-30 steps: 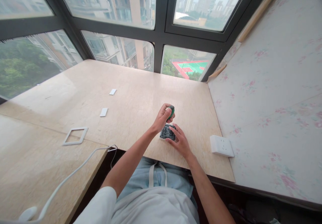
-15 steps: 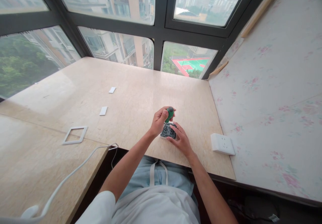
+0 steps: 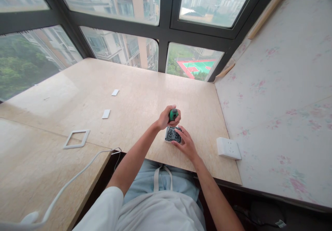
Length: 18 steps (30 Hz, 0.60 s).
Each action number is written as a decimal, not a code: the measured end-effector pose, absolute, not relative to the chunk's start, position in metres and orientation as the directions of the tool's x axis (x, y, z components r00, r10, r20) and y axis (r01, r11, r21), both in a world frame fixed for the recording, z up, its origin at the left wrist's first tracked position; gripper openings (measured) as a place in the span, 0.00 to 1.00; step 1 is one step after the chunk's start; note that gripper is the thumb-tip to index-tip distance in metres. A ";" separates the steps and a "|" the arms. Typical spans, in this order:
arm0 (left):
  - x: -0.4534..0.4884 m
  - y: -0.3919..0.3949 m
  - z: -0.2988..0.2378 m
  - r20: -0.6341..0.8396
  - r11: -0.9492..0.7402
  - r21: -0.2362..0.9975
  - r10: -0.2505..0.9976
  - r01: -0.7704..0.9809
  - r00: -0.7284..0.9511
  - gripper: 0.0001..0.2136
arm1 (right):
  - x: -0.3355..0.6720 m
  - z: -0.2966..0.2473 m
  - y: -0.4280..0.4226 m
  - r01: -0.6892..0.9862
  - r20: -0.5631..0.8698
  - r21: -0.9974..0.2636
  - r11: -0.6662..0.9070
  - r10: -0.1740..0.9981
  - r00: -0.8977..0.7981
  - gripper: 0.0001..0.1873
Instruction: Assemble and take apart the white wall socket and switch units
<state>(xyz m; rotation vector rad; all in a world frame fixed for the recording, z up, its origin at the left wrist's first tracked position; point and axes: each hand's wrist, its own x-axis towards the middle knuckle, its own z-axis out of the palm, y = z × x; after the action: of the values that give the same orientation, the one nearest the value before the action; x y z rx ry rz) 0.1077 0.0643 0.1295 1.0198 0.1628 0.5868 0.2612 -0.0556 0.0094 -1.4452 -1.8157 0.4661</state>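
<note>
My left hand (image 3: 164, 118) is wrapped round the green and black handle of a screwdriver (image 3: 173, 114), seen nearly end-on; its shaft and tip are hidden. Just below lies a wall switch (image 3: 171, 134) with its dark inner mechanism bared and a white rim. Fingers and thumb of my right hand (image 3: 187, 145) grip the switch at its right side, steadying it on the stone ledge (image 3: 145, 134).
White cover pieces lie to the left: a square frame (image 3: 86, 137) and two small plates, one nearer (image 3: 106, 114) and one farther (image 3: 115, 92). A white cable (image 3: 77, 174) crosses the left ledge. A white socket box (image 3: 228, 148) stands by the wallpapered wall. Windows edge the ledge's far side.
My left hand has risen slightly off the switch and turned, so the screwdriver handle now points more toward me. My right hand keeps its grip on the switch.
</note>
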 end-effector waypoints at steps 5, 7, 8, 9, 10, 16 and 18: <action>0.106 0.063 0.127 0.141 0.390 0.817 0.580 -0.425 0.802 0.25 | 0.262 0.008 -0.055 0.659 0.333 -0.691 0.297 0.940 -0.075 0.30; 0.103 0.060 0.127 0.148 0.354 0.810 0.648 -0.468 0.747 0.24 | 0.262 0.008 -0.055 0.655 0.334 -0.695 0.298 0.940 -0.073 0.30; 0.101 0.058 0.129 0.153 0.328 0.808 0.685 -0.489 0.712 0.24 | 0.262 0.008 -0.055 0.654 0.334 -0.696 0.298 0.940 -0.073 0.30; 0.098 0.057 0.131 0.164 0.293 0.805 0.726 -0.516 0.668 0.25 | 0.262 0.008 -0.055 0.654 0.332 -0.696 0.296 0.940 -0.072 0.30; 0.094 0.055 0.135 0.179 0.250 0.798 0.770 -0.548 0.612 0.25 | 0.262 0.008 -0.055 0.653 0.331 -0.697 0.295 0.941 -0.072 0.30; 0.065 0.051 0.153 0.332 -0.125 0.767 0.917 -0.629 0.223 0.29 | 0.261 0.010 -0.055 0.650 0.328 -0.699 0.296 0.942 -0.076 0.30; 0.058 0.047 0.148 0.418 -0.267 0.800 0.891 -0.537 0.179 0.30 | 0.261 0.010 -0.055 0.652 0.324 -0.699 0.294 0.943 -0.077 0.30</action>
<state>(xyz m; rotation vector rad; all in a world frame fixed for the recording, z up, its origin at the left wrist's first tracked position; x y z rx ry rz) 0.0575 0.0470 0.1479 1.1781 0.4103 1.4410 0.2615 -0.0555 0.0103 -1.4369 -1.8089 0.4871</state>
